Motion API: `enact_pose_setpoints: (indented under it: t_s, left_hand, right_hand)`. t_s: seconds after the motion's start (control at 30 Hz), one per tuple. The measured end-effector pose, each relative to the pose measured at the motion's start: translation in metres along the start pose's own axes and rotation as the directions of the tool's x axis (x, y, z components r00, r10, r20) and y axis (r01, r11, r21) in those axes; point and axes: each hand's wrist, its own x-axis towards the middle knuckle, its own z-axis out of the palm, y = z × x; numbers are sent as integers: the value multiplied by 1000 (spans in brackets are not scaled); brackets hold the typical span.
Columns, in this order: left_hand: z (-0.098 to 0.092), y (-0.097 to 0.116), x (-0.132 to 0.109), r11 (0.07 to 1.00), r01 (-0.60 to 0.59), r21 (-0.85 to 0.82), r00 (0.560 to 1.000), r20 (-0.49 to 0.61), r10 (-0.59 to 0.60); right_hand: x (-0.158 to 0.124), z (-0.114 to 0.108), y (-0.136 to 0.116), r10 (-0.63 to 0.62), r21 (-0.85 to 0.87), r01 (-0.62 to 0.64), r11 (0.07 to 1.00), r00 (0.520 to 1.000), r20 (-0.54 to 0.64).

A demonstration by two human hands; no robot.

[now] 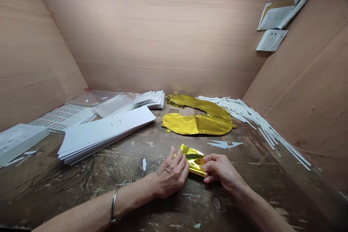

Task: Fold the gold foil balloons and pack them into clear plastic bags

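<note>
A shiny gold foil balloon (192, 156), folded into a small flat packet, lies on the worn tabletop between my hands. My left hand (174, 172) rests over the packet's left side, its fingers stretched out and pressing on the foil; the thumb is hidden. At the other end, my right hand (216, 170) pinches the packet's right edge between thumb and fingers. Beyond them lies a flat, unfolded stack of gold foil balloons (198, 124), curved in shape. A pale blue-white paper cutout (225, 144) sits just behind my right hand.
White straws (252, 116) are heaped along the right wall. On the left are a stack of long white cards (108, 130), clear plastic sleeves (115, 104), printed sheets (59, 116), a white box (21, 141) and dark thin strings (65, 174). Small packets (152, 98) stand at the back.
</note>
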Motion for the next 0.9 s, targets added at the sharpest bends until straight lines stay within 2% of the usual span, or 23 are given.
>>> enact_pose_setpoints:
  t_s: [0.07, 0.1, 0.13, 0.17, 0.2, 0.23, 0.27, 0.3, 0.33, 0.37, 0.4, 0.43, 0.47, 0.53, 0.57, 0.6, 0.63, 0.7, 0.77, 0.8, 0.83, 0.87, 0.9]
  left_hand:
    - [6, -1, 3, 999, -11, 51, 1000, 7, 11]
    - [7, -3, 5, 998, -11, 61, 1000, 5, 11]
    - [7, -5, 6, 998, -5, 65, 1000, 1, 5]
    - [6, -8, 8, 998, 3, 67, 1000, -4, -3]
    - [4, -11, 9, 998, 7, 67, 1000, -7, -7]
    - [0, -14, 10, 998, 1, 66, 1000, -6, 0]
    - [-4, -17, 11, 998, -10, 64, 1000, 3, 10]
    - [-9, -21, 11, 998, -28, 57, 999, 20, 27]
    - [-14, -25, 12, 998, -45, 42, 998, 45, 43]
    - [-20, -30, 12, 999, -52, 13, 995, 81, 51]
    - [-25, -36, 12, 999, -41, -29, 991, 123, 44]
    - [-30, -42, 11, 997, -6, -82, 987, 162, 19]
    - [-34, -50, 9, 988, 50, -147, 981, 195, -21]
    - [-41, -70, 1, 932, 199, -303, 963, 237, -129]
    - [-44, -81, -5, 887, 272, -373, 951, 247, -188]
    - [-47, -92, -13, 843, 339, -418, 935, 253, -250]
    - [-48, -104, -24, 811, 405, -423, 911, 257, -321]
    - [-48, -125, -48, 769, 567, -297, 823, 254, -508]
    - [-44, -142, -74, 670, 740, -53, 662, 232, -713]
    - [-40, -147, -86, 619, 784, 52, 591, 244, -769]
    - [-36, -151, -96, 586, 799, 132, 544, 255, -799]
    - [-33, -153, -105, 574, 799, 182, 520, 272, -810]
    - [-30, -155, -111, 577, 790, 207, 514, 287, -808]
  right_hand:
    - [-4, -3, -2, -43, -111, 40, 993, 999, -25]
    - [-7, -4, -2, -144, -226, 128, 966, 988, -57]
    - [-10, -5, 0, -307, -377, 260, 889, 949, -71]
    - [-13, -6, 2, -504, -541, 411, 734, 863, -28]
    - [-15, -6, 5, -678, -675, 540, 502, 731, 81]
    - [-15, -7, 10, -787, -747, 622, 232, 572, 232]
    - [-13, -8, 15, -828, -754, 657, -19, 412, 380]
    - [-10, -7, 19, -826, -722, 660, -207, 278, 491]
    - [-4, -7, 22, -814, -684, 659, -313, 186, 551]
    - [1, -5, 23, -811, -654, 674, -343, 138, 568]
    - [7, -2, 20, -819, -634, 710, -308, 141, 556]
    - [11, 1, 15, -824, -620, 754, -217, 200, 531]
    - [14, 5, 8, -811, -619, 781, -81, 309, 497]
    - [18, 15, -13, -700, -603, 763, 234, 562, 440]
    - [19, 20, -24, -607, -570, 723, 390, 667, 431]
    - [20, 25, -33, -497, -519, 665, 537, 747, 442]
    - [21, 30, -41, -389, -453, 594, 665, 793, 469]
    - [25, 36, -47, -241, -328, 449, 831, 822, 516]
    - [29, 41, -44, -191, -251, 353, 901, 845, 500]
    - [32, 42, -39, -184, -219, 320, 922, 858, 480]
    - [34, 44, -34, -171, -187, 285, 940, 870, 463]
    - [36, 45, -29, -152, -150, 244, 958, 878, 455]
    - [37, 46, -24, -132, -112, 203, 973, 882, 453]
